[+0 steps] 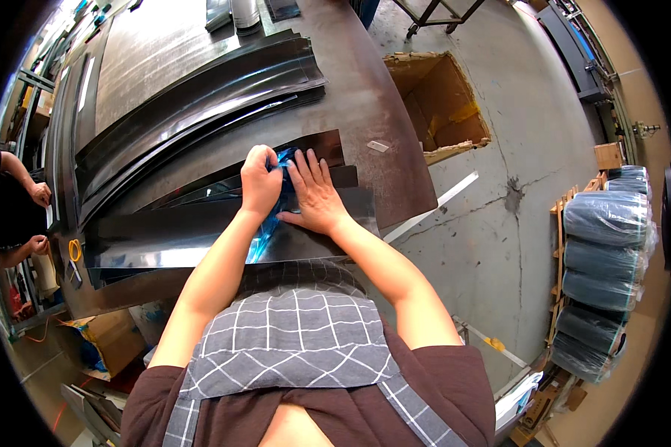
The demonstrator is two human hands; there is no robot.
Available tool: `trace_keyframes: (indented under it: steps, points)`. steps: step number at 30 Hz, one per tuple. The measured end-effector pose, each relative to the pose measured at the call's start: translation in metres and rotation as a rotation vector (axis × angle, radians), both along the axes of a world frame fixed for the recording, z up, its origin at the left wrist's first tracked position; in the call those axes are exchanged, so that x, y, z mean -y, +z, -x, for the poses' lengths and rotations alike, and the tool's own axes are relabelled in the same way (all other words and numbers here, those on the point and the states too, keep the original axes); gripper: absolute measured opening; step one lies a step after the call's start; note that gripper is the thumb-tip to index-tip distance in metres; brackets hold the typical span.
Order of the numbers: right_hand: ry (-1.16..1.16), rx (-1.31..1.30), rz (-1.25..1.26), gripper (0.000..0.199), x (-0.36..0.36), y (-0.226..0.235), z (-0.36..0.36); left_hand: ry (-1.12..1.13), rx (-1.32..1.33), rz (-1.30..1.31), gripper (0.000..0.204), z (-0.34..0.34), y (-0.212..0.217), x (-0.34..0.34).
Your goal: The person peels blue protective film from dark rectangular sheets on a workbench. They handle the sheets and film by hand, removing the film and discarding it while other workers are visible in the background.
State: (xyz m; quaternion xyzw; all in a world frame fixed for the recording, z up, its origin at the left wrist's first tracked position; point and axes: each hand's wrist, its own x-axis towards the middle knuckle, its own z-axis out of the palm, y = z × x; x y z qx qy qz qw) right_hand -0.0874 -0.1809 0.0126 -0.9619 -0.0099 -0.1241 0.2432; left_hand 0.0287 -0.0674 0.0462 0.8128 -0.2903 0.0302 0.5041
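A long, dark, glossy sheet strip (156, 237) lies along the near edge of the table, with more dark strips (324, 143) beneath and beyond it. Thin, shiny blue film (261, 244) is bunched on the strip between my hands. My left hand (260, 182) is closed in a fist around part of the film. Flat against the strip just right of the film rests my right hand (315, 195), its fingers stretched out and holding nothing.
A stack of curved dark sheets (201, 112) lies farther back on the table (380, 112). Orange-handled scissors (74, 251) sit at the left, near a co-worker's hands (40, 194). An open cardboard box (455, 97) stands on the floor at right; plastic-wrapped rolls (604, 220) sit beyond.
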Motion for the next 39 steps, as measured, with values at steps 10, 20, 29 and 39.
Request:
trace_keyframes:
  steps: [10,20,29,39]
  points:
    - [0.033,-0.024,0.029,0.115,-0.006,-0.005,0.002,0.567,0.378,-0.267,0.018,-0.06,0.076,-0.198]
    - [-0.168,-0.36,0.288,0.11,-0.048,0.044,-0.021,1.106,-0.101,0.651,0.024,-0.14,0.269,-0.548]
    - [-0.445,-0.588,0.063,0.13,-0.226,0.026,-0.076,-0.861,-0.705,-0.484,0.047,-0.038,0.192,-0.498]
    - [-0.492,-0.561,0.093,0.132,-0.229,0.028,-0.076,0.562,-0.402,-0.031,0.004,-0.146,0.248,-0.905]
